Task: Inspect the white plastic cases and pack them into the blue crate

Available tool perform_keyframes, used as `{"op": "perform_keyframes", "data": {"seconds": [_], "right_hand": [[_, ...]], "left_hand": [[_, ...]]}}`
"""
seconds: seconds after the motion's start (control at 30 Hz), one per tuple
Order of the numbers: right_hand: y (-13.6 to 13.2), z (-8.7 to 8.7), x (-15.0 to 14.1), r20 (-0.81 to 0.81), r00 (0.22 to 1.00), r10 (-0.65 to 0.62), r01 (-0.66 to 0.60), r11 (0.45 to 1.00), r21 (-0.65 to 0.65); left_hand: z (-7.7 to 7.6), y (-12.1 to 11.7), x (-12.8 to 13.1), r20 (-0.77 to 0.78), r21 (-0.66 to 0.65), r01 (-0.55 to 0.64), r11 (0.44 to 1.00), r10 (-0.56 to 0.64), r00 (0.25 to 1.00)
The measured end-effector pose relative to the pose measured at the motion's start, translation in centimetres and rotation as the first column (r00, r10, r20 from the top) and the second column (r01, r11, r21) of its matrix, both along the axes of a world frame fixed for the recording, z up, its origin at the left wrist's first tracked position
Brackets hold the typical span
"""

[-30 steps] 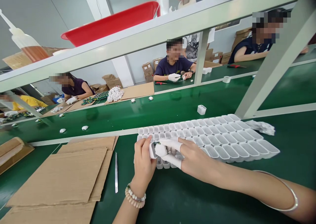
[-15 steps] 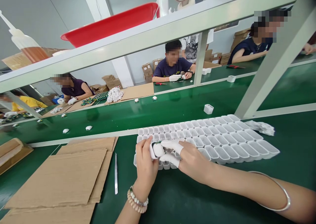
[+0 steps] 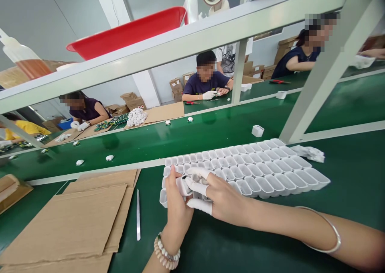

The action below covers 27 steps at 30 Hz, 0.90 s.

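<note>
My left hand [image 3: 178, 208], with a beaded bracelet at its wrist, is wrapped round a small white plastic housing [image 3: 182, 186]. My right hand [image 3: 219, 192] wears white finger cots, and its fingers press together over the housing's mouth. A small white rounded part with a dark green edge sits there, now mostly covered by those fingers. Just behind and under both hands stand rows of white open plastic housings [image 3: 279, 172], packed side by side. Metal tweezers [image 3: 138, 214] lie on the green table left of my left hand.
Flat cardboard sheets [image 3: 69, 221] cover the left of the table. Beyond a pale rail, small white pieces [image 3: 110, 158] and one white housing [image 3: 258, 131] lie on a green belt. A shelf beam [image 3: 168, 44] crosses above, with a slanted post [image 3: 319, 72] at right. Co-workers sit opposite.
The fingers of my right hand have closed further over the white rounded part, hiding most of it. The housing in my left hand has tilted slightly. The whole view has shifted a little.
</note>
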State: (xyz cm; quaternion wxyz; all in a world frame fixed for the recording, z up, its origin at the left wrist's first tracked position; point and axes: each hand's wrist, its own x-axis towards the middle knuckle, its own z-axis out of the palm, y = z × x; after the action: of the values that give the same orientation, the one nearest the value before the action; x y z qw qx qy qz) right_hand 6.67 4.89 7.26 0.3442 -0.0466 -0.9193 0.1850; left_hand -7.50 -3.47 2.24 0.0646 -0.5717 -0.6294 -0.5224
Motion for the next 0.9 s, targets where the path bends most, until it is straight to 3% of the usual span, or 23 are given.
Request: {"op": "perform_keyframes", "data": {"seconds": [0.1,0.17,0.27,0.33,0.37,0.43,0.53,0.6,0.7,0.8,0.9], "right_hand": [[0.6,0.7,-0.1,-0.066,0.997,0.04,-0.046,0.994,-0.099],[1.7,1.8,0.0,-0.013,0.999,0.029,-0.031,0.984,-0.178],[5.2,3.9,-0.1,0.132,0.985,-0.11,0.137,0.966,-0.221],[9.0,4.7,-0.3,0.24,0.945,-0.223,0.26,0.956,-0.138],[11.0,4.8,-0.5,0.306,0.904,-0.298,0.328,0.943,-0.05],[15.1,4.2,-0.8,0.358,0.848,-0.391,0.424,0.905,-0.017],[19.4,2.1,-0.5,0.452,0.759,-0.47,0.524,0.851,0.004],[20.9,0.8,0.0,0.51,0.7,-0.501,0.576,0.817,0.012],[21.8,-0.2,0.9,0.553,0.63,-0.545,0.644,0.765,0.02],[21.6,0.0,1.6,0.55,0.585,-0.596,0.695,0.718,0.038],[20.7,0.4,2.3,0.525,0.593,-0.611,0.688,0.722,0.064]], "left_hand": [[0.3,0.5,0.1,0.016,0.032,0.071,0.997,-0.072,0.997],[0.6,0.8,0.2,0.042,0.054,0.099,0.994,-0.101,0.994],[1.2,1.0,0.1,0.041,0.129,0.074,0.989,-0.08,0.996],[1.6,0.9,0.1,0.029,0.16,0.065,0.985,-0.071,0.997],[1.8,0.7,0.1,0.02,0.157,0.074,0.985,-0.079,0.997],[2.1,0.2,0.3,-0.018,0.111,0.139,0.984,-0.138,0.99],[2.3,-0.6,1.3,-0.018,-0.064,0.356,0.932,-0.358,0.934],[2.3,-0.9,2.6,0.11,-0.205,0.548,0.811,-0.537,0.837],[2.6,-0.5,5.4,0.388,-0.325,0.793,0.515,-0.692,0.609],[3.1,1.3,8.5,0.535,-0.385,0.885,0.263,-0.718,0.446],[3.5,4.1,10.8,0.547,-0.438,0.891,0.115,-0.753,0.366]]}}
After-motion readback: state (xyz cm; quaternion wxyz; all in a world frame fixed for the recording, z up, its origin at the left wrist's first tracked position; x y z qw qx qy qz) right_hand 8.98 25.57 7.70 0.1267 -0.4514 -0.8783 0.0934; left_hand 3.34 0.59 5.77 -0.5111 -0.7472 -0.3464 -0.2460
